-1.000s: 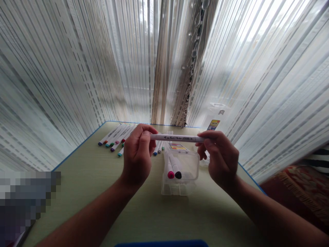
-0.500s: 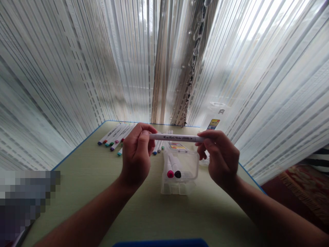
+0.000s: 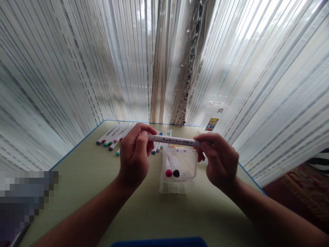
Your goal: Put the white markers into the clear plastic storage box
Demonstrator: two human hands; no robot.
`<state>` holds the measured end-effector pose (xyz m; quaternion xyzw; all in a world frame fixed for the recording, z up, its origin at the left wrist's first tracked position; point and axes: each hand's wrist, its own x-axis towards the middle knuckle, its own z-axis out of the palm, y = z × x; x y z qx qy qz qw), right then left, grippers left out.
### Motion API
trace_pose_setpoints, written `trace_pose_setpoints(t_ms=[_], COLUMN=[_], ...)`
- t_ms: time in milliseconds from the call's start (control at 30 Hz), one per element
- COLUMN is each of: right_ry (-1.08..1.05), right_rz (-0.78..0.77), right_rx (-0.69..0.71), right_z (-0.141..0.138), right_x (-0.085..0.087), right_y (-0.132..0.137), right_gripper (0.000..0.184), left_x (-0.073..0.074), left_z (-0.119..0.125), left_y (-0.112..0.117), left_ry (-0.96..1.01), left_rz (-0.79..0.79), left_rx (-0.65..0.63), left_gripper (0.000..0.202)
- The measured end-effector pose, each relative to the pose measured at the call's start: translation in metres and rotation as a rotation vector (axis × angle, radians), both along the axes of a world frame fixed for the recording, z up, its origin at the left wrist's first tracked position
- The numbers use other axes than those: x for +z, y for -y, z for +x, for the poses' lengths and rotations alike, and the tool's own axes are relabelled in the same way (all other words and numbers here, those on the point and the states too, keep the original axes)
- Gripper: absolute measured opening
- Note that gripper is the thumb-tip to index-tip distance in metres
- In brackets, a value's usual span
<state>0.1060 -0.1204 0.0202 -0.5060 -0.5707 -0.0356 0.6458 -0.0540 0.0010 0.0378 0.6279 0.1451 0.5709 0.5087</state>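
Observation:
A white marker [image 3: 174, 140] with dark lettering is held level above the table, one end in each hand. My left hand [image 3: 136, 151] pinches its left end and my right hand [image 3: 221, 157] grips its right end; both ends are hidden by fingers. Below it stands a clear plastic case [image 3: 191, 168], in which lie a marker with a pink end [image 3: 168, 172] and a marker with a black end [image 3: 176, 172]. Several white markers [image 3: 114, 135] with coloured ends lie left of my left hand. More markers [image 3: 157, 145] lie behind the case, partly covered by my left hand.
A clear plastic piece with a yellow label [image 3: 212, 124] stands behind my right hand. String curtains [image 3: 128, 68] hang along the back edge of the pale green table [image 3: 84, 192]. A blue object [image 3: 159, 242] shows at the near edge, and a patterned fringed textile [image 3: 305, 188] at right.
The marker has tilted slightly, its right end now a little lower. Both hands keep their hold, and the whole view has shifted slightly.

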Motion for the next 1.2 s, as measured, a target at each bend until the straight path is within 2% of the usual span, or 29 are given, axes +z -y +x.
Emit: trace_pose_setpoints(t_ms=[800,1200], right_ry=[-0.002,0.044], right_rz=[-0.031,-0.088], right_rx=[0.001,-0.023], right_z=[0.0046,0.0084], right_x=[-0.0026,-0.0009], right_y=[-0.0026,-0.0038], right_gripper=[0.018,0.025], left_x=[-0.0004,0.0001], left_z=[0.0002,0.0012], left_y=[0.0011,-0.0001], left_ry=[0.008,0.016], left_rz=[-0.047,-0.048], left_rx=[0.010,0.013], left_gripper=[0.022,0.022])
